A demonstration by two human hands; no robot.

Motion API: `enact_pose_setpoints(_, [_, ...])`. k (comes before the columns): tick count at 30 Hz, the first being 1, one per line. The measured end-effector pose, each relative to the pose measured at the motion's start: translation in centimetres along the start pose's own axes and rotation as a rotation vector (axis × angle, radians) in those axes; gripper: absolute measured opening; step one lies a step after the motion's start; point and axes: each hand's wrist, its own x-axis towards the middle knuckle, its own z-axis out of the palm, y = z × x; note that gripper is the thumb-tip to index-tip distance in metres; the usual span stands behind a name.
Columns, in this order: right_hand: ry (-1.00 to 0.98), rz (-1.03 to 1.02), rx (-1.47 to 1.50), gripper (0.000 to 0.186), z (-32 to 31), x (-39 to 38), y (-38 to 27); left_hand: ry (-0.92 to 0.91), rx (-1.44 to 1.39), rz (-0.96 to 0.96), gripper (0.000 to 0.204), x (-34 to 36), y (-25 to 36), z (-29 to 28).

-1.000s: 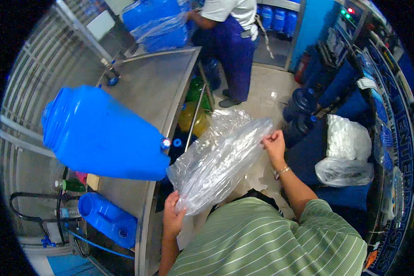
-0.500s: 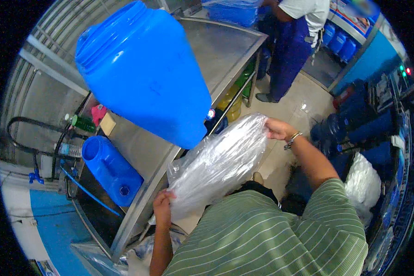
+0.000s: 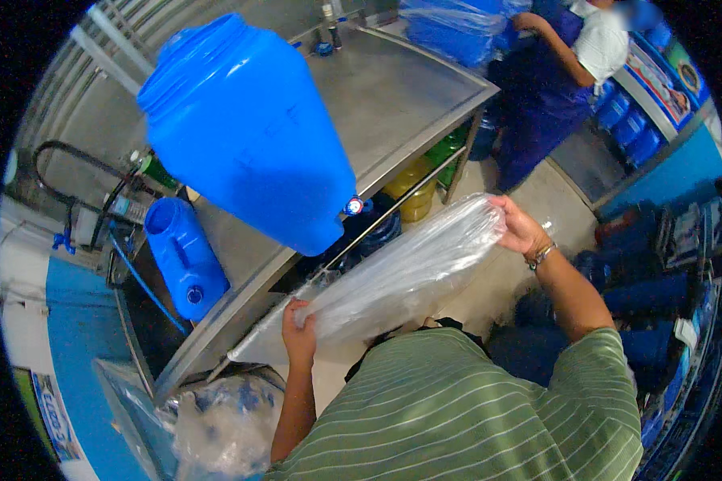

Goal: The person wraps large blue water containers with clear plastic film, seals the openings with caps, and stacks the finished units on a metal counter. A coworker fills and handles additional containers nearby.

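Observation:
A long clear plastic bag [image 3: 409, 264] is stretched between my hands in front of the steel table. My right hand [image 3: 520, 228] grips its gathered far end, fingers closed on the film. At the near left, my left hand [image 3: 298, 325] pinches the bag's lower part, thumb and fingers pressed on the plastic. Beyond the bag a large blue water jug [image 3: 253, 136] with a small white-and-red spigot rests tilted on the table, mouth toward the upper left. A second, smaller blue jug [image 3: 186, 260] stands by the sink, left of the large one.
The steel table [image 3: 417, 80] has its front edge close to the bag. Yellow and green jugs [image 3: 417, 192] sit beneath it. A co-worker in a purple apron [image 3: 541, 120] handles a plastic-wrapped blue container [image 3: 449, 32]. Crumpled plastic [image 3: 225, 425] lies at lower left.
My right hand has moved right and drawn the bag out longer and narrower. The view has shifted, and the co-worker's arm now reaches to the wrapped container.

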Motion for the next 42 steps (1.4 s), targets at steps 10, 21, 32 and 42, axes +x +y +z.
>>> enact_pose_setpoints(10, [-0.061, 0.289, -0.5, 0.034, -2.7, 4.5, 2.8, -0.148, 0.446, -0.158, 0.038, -4.8, 4.5, -3.5])
enact_pose_setpoints(21, [-0.293, 0.229, -0.516, 0.043, 1.9, 7.2, 4.2, 0.057, 0.457, 0.005, 0.058, -6.0, 6.2, -7.8])
enact_pose_setpoints(32, [-0.097, -0.374, -0.879, 0.077, 11.2, 7.0, -9.4, -0.201, 0.554, 0.113, 0.066, -3.4, 6.8, -12.7])
enact_pose_setpoints(42, [-0.041, -0.482, -1.904, 0.059, 50.5, 15.8, -17.4, -0.47, 0.601, 0.232, 0.068, 0.2, 8.5, -12.4])
